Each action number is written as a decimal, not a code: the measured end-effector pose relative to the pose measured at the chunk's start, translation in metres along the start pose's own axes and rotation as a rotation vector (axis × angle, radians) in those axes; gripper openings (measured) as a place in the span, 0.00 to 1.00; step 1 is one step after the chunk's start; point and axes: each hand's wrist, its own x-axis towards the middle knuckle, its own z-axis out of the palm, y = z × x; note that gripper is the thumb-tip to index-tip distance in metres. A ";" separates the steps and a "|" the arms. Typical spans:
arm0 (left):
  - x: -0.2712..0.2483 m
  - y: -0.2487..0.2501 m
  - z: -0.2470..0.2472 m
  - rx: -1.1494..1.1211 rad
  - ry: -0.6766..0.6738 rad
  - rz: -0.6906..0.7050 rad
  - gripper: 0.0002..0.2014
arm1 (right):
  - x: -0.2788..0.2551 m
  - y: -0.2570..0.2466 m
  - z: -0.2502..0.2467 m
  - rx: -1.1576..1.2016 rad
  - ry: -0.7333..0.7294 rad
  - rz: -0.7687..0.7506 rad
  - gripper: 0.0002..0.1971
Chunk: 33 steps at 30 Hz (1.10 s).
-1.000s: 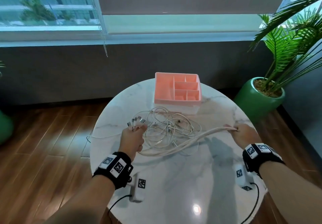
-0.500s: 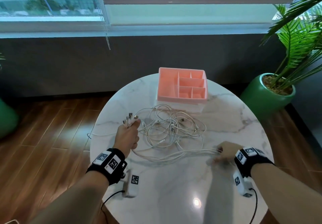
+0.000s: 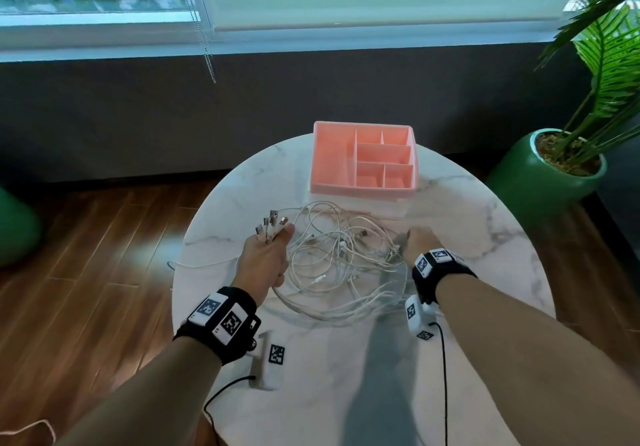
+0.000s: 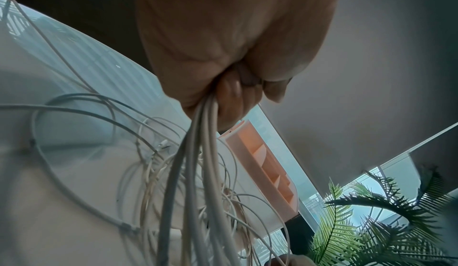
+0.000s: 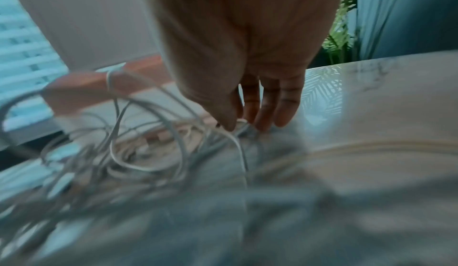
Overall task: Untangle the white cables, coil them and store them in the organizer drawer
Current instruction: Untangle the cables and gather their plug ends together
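Gripping a bundle of white cables (image 3: 332,258) in a closed fist, left hand (image 3: 265,262) holds plug ends upward, near-left on marble table (image 3: 485,272). Right hand (image 3: 419,243), fingers extended downward, touches the tangle's right edge. Pink organizer (image 3: 332,158) stands just beyond the tangle.

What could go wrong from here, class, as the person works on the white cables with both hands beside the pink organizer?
1. The left hand grips several plug ends together; pulling the whole bunch could tighten the knot in the white cables rather than loosen it.
2. The right hand reaches into the pile with its fingers straight; hooking the wrong loop could drag the tangle.
3. One cable trails over the table edge at the left and could snag.
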 end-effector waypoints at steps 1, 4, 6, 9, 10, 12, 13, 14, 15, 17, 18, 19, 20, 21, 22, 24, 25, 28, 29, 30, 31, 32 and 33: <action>-0.001 0.000 -0.001 -0.010 -0.019 0.006 0.15 | -0.001 0.001 0.008 0.010 0.021 0.020 0.12; -0.002 0.000 -0.004 -0.025 -0.047 0.023 0.15 | -0.002 0.008 0.015 0.093 -0.010 0.097 0.13; -0.002 0.003 -0.003 -0.035 -0.047 0.027 0.14 | 0.003 0.020 0.005 0.211 -0.052 0.186 0.13; -0.002 0.009 0.000 -0.077 -0.045 0.040 0.15 | 0.013 0.034 -0.029 0.628 -0.038 0.320 0.10; -0.002 0.012 0.002 -0.094 -0.043 0.044 0.16 | 0.012 0.034 -0.043 0.879 0.010 0.365 0.09; -0.003 0.019 0.006 -0.125 -0.038 0.053 0.18 | -0.001 0.031 -0.077 1.275 0.057 0.386 0.09; -0.003 0.022 0.008 -0.139 -0.039 0.059 0.18 | -0.011 0.025 -0.094 1.367 0.040 0.334 0.09; -0.004 0.026 0.011 -0.154 -0.045 0.063 0.18 | -0.019 0.020 -0.108 1.402 0.038 0.256 0.11; -0.005 0.030 0.014 -0.169 -0.057 0.070 0.19 | -0.027 0.015 -0.123 1.405 0.053 0.161 0.14; -0.007 0.037 0.022 -0.204 -0.090 0.082 0.19 | -0.045 0.001 -0.147 1.434 0.084 -0.019 0.16; -0.009 0.040 0.026 -0.224 -0.105 0.081 0.20 | -0.055 -0.006 -0.157 1.461 0.083 -0.112 0.15; -0.011 0.043 0.030 -0.247 -0.117 0.074 0.20 | -0.066 -0.014 -0.165 1.475 0.085 -0.186 0.14; -0.012 0.046 0.033 -0.271 -0.131 0.069 0.21 | -0.077 -0.022 -0.169 1.481 0.086 -0.245 0.12; -0.014 0.048 0.036 -0.296 -0.147 0.059 0.21 | -0.090 -0.031 -0.170 1.479 0.079 -0.298 0.10; -0.016 0.049 0.039 -0.318 -0.167 0.047 0.21 | -0.101 -0.040 -0.167 1.469 0.058 -0.341 0.08; -0.021 0.050 0.044 -0.339 -0.208 0.035 0.20 | -0.123 -0.060 -0.149 1.426 0.012 -0.389 0.08; -0.023 0.049 0.045 -0.346 -0.227 0.032 0.20 | -0.132 -0.070 -0.137 1.390 0.003 -0.409 0.09; -0.030 0.046 0.049 -0.340 -0.275 0.015 0.18 | -0.155 -0.095 -0.100 1.259 -0.004 -0.455 0.07; -0.034 0.045 0.050 -0.336 -0.290 -0.001 0.19 | -0.161 -0.101 -0.089 1.228 -0.023 -0.469 0.06; -0.035 0.044 0.050 -0.333 -0.294 -0.016 0.21 | -0.167 -0.106 -0.079 1.209 -0.052 -0.483 0.05; -0.038 0.045 0.049 -0.326 -0.302 -0.023 0.22 | -0.172 -0.110 -0.069 1.192 -0.087 -0.501 0.03; -0.040 0.045 0.048 -0.321 -0.297 -0.019 0.22 | -0.175 -0.112 -0.059 1.179 -0.130 -0.522 0.03; -0.043 0.046 0.045 -0.314 -0.279 -0.012 0.21 | -0.177 -0.112 -0.050 1.169 -0.178 -0.542 0.03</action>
